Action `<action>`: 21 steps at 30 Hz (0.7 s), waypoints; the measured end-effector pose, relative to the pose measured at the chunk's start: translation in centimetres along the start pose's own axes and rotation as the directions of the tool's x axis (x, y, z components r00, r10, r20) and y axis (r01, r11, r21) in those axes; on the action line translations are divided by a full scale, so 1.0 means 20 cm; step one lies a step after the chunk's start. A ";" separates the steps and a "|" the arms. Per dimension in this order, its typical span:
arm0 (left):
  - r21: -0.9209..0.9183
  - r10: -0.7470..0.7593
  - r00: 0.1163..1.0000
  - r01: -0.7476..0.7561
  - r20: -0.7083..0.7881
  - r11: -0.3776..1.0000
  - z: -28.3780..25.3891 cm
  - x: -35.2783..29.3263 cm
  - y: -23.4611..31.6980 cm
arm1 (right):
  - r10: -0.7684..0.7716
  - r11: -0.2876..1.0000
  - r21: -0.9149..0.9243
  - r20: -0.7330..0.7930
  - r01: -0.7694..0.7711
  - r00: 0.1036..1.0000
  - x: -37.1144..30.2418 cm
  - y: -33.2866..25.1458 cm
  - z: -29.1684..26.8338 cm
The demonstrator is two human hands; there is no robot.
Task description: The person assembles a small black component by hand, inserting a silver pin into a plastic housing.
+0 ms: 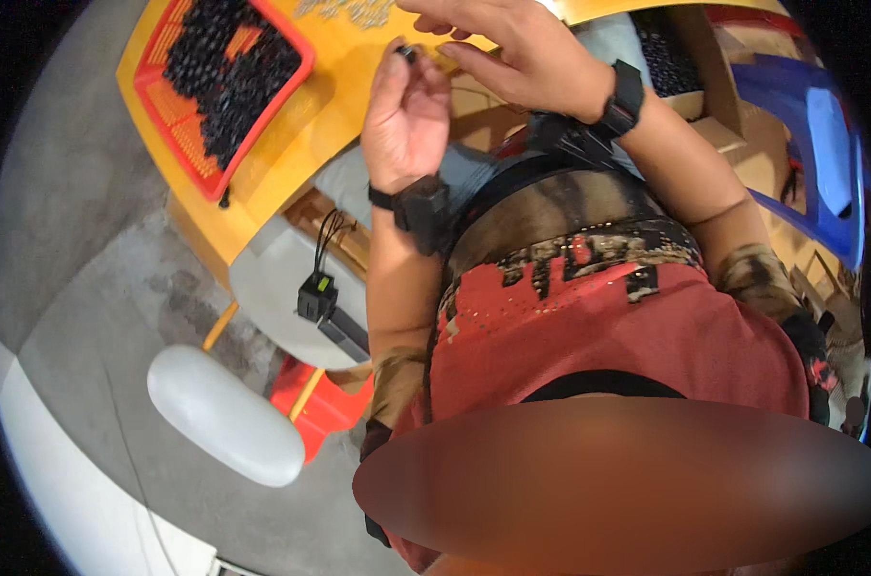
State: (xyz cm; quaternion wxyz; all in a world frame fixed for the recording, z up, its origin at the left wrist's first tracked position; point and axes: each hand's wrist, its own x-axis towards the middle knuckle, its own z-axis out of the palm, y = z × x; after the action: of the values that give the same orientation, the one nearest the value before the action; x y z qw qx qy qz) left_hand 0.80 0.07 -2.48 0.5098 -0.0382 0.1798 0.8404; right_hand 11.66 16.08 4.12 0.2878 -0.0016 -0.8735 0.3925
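The small black part (407,55) sits at the fingertips of the left hand (411,120), above the near edge of the yellow bench (325,106). The right hand (522,60) lies to the right, with its thumb pointing left toward the part; a narrow gap separates the two. The left hand is the nearer one, as it carries the part. The part's long axis is too small to resolve.

Left hand: palm turned up, thumb and fingers closed on the part, forearm nearly straight. Right hand: back upward, elbow bent, forearm slanting inward, thumb apart from the bent fingers; whether these grip anything cannot be told.

The red plastic basket (174,130) of black pieces (226,82) rests on the bench, left of the left hand.
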 end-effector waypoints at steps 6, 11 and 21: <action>-0.085 -0.072 0.997 0.076 0.041 0.993 0.02 0.00 0.04 | 0.282 0.877 -0.422 0.066 -0.229 0.957 -0.06 0.38 -0.22; -0.078 -0.078 0.995 0.082 0.056 0.994 0.02 0.00 0.08 | 0.572 0.745 -0.478 0.101 -0.464 0.814 0.10 0.26 -0.36; -0.056 -0.066 0.996 0.070 0.064 0.996 0.06 -0.01 0.08 | 0.533 0.677 -0.422 -0.284 -0.603 0.797 0.24 0.59 -0.29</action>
State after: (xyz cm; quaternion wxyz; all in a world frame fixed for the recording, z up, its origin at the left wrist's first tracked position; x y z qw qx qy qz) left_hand -0.33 -0.34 -0.81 0.5421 -0.0329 0.1379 0.8283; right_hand 7.97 29.41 1.48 0.2003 -0.3735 -0.8772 0.2256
